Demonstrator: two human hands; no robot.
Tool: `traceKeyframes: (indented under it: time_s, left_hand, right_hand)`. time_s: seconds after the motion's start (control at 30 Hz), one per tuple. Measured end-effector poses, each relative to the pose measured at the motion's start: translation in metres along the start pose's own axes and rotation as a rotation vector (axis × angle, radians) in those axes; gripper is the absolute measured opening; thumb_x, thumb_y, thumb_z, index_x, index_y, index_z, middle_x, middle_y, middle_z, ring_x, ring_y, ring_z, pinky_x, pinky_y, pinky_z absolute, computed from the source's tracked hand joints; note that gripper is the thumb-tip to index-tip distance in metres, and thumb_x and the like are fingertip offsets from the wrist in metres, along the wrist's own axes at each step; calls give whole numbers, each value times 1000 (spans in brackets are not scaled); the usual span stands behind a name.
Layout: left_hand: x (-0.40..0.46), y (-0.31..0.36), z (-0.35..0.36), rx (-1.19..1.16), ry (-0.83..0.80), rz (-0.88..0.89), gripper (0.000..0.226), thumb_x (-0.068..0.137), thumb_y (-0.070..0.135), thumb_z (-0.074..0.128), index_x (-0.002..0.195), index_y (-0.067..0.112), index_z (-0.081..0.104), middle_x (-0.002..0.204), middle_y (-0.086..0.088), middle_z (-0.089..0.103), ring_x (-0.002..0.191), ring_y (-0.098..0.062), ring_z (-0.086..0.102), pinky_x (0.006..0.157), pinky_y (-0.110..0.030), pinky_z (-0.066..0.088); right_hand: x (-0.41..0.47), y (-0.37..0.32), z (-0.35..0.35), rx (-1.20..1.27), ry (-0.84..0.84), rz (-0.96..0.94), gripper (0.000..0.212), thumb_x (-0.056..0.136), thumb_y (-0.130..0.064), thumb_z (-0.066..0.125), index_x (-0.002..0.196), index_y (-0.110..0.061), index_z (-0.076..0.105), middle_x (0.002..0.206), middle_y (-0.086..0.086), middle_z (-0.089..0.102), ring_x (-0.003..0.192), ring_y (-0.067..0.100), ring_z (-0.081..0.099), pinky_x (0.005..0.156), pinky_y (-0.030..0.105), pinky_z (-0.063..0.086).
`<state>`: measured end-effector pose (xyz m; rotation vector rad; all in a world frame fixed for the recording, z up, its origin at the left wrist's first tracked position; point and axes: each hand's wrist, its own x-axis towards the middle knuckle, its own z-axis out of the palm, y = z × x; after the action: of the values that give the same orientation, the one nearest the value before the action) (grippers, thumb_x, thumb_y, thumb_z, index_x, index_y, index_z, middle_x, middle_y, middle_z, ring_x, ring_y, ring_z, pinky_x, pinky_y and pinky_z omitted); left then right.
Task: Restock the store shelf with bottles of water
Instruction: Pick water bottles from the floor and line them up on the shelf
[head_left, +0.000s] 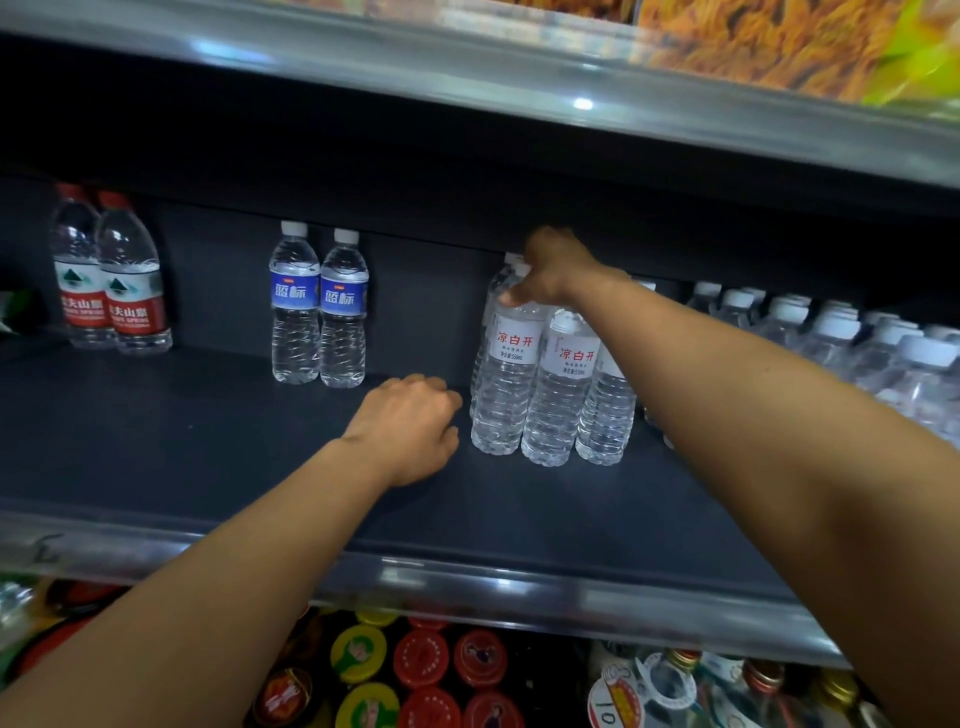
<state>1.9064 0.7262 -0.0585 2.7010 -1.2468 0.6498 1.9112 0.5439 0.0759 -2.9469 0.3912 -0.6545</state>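
back panel: dark, 12 o'clock | upper shelf edge: metal, glare spots | lower rail: 6 o'clock

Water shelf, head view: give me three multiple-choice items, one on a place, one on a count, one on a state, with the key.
1. Where do the blue-label bottles stand?
A. Between the red-label bottles and the white-label bottles
B. On the shelf below
C. Right of the white-label bottles

2. How many blue-label bottles show?
A. One
B. Two
C. Four

3. What is the right hand doing?
A. Hanging idle
B. Pressing the shelf floor
C. Gripping the top of a white-label bottle

Key: 1 A, they stand mid-shelf between both groups. 2 B, two stand side by side. 3 C, its fingers curl over the bottle's cap end.
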Motion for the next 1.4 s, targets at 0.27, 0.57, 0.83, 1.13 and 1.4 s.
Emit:
traceKeyframes:
  time_s: [0.27, 0.57, 0.83, 1.13, 1.4]
  left_hand:
    - [9, 21, -7, -13, 31, 47, 32, 94, 32, 44, 119, 17, 57, 115, -2, 56, 111, -23, 51, 88, -34, 42]
    - [18, 35, -3, -19, 39, 84, 27, 94, 31, 43, 110, 14, 58, 110, -2, 56, 107, -22, 52, 84, -32, 40]
    - [18, 36, 6, -32, 16, 90, 30, 95, 30, 43, 116, 15, 57, 114, -2, 56, 110, -22, 51, 89, -33, 41]
    - [16, 39, 0, -25, -4, 72, 31, 94, 31, 44, 117, 15, 57, 114, -2, 56, 111, -23, 51, 90, -35, 42]
    - [-1, 49, -23, 10, 12, 47, 29, 93, 30, 45, 115, 16, 59, 113, -2, 57, 110, -24, 52, 87, -36, 43]
  right_hand:
    - [-16, 16, -31, -187, -17, -109, 43, 86, -26, 69, 123, -5, 60, 127, 13, 58, 115, 29, 54, 85, 30, 43]
    - [-19, 40, -23, -193, -69, -37, 35, 87, -23, 69, 117, -6, 63, 127, 14, 57, 113, 29, 56, 88, 34, 47]
    - [-8, 40, -15, -178, -26, -41, 39, 86, -25, 70, 120, -7, 59, 129, 13, 52, 116, 28, 53, 79, 29, 41]
    - [-18, 42, -16, -131, -40, 3, 49, 91, -32, 64, 130, -5, 52, 132, 14, 52, 117, 29, 53, 82, 30, 42]
    - [-68, 48, -25, -229, 32, -40, 46, 92, -37, 60, 127, -8, 52, 128, 15, 55, 114, 33, 55, 87, 36, 45]
